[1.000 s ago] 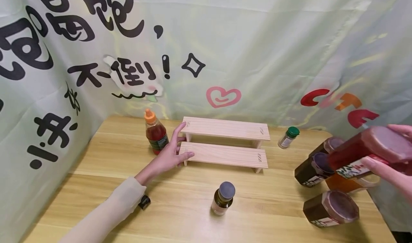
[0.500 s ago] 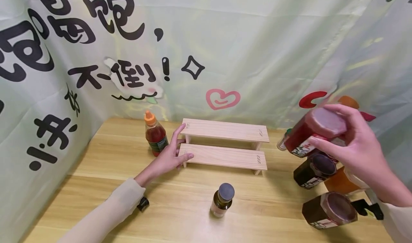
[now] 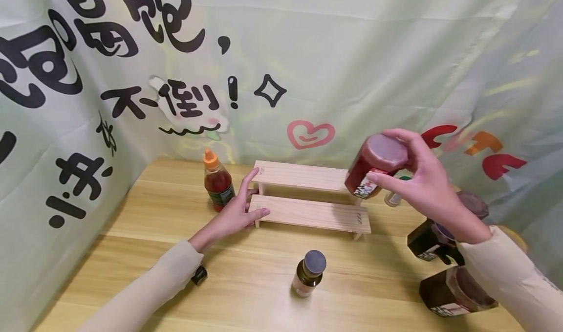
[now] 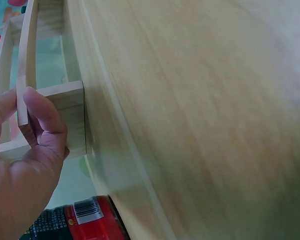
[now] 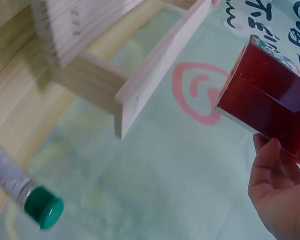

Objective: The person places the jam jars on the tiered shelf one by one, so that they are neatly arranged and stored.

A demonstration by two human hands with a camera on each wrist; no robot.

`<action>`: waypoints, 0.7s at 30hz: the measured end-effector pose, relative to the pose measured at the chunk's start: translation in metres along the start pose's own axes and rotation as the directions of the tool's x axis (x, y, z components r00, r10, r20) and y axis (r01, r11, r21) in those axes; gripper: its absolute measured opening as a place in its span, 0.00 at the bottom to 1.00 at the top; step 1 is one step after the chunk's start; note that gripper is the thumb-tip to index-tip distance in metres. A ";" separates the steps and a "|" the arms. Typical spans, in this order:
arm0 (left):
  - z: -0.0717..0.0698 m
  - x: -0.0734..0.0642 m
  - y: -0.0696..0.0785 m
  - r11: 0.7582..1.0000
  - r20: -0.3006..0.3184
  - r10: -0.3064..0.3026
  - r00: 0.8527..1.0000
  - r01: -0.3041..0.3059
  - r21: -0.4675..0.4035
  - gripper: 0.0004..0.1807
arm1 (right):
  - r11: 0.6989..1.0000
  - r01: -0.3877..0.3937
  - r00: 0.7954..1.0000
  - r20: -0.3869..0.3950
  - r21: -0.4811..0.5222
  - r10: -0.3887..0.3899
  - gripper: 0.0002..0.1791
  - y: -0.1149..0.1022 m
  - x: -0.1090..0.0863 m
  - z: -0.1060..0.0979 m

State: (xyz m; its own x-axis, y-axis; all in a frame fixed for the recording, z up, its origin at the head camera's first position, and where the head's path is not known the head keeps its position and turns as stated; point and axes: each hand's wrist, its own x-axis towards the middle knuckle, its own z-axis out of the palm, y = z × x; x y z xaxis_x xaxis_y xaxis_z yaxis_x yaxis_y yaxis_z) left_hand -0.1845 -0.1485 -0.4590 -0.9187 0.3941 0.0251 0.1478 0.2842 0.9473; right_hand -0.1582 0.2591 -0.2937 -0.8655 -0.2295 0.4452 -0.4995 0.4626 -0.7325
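Observation:
A jar (image 3: 364, 168) of dark red contents with a purplish lid hangs in the air over the right end of a two-step wooden rack (image 3: 308, 213). My right hand (image 3: 424, 188) grips it from the right, thumb toward me. In the right wrist view the red jar (image 5: 272, 95) is apart from the rack's boards. My left hand (image 3: 234, 213) holds the rack's left end. The left wrist view shows thumb and finger pinching the edge of a board (image 4: 27, 70). Just left of that hand stands a sauce bottle (image 3: 218, 183) with an orange tip.
A small dark-capped bottle (image 3: 309, 273) stands in front of the rack. To the right are several dark jars (image 3: 444, 295), partly hidden by the right sleeve. A green-capped shaker (image 3: 393, 198) sits behind the right hand. A printed cloth (image 3: 374, 53) hangs behind the table.
My right hand has carried the red jar leftward from the right edge to above the rack's right end. The left hand has stayed on the rack.

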 end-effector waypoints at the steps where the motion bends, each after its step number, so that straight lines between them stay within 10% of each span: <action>1: 0.000 0.000 0.001 1.000 -0.001 -0.001 1.000 0.001 0.009 0.60 | 1.000 0.009 1.000 0.005 0.006 -0.009 0.48 -0.001 0.003 0.004; 21: -0.001 -0.003 0.001 0.999 0.001 -0.008 1.000 0.007 0.034 0.61 | 0.991 0.011 0.991 0.130 0.133 -0.028 0.45 0.009 0.056 0.091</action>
State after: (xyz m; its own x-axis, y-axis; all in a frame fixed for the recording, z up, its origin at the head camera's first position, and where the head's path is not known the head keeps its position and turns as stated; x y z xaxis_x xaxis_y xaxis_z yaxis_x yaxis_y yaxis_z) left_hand -0.1819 -0.1500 -0.4579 -0.9196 0.3924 0.0178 0.1534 0.3171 0.9359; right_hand -0.2147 0.1721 -0.3222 -0.8487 -0.3520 0.3947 -0.5092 0.3425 -0.7896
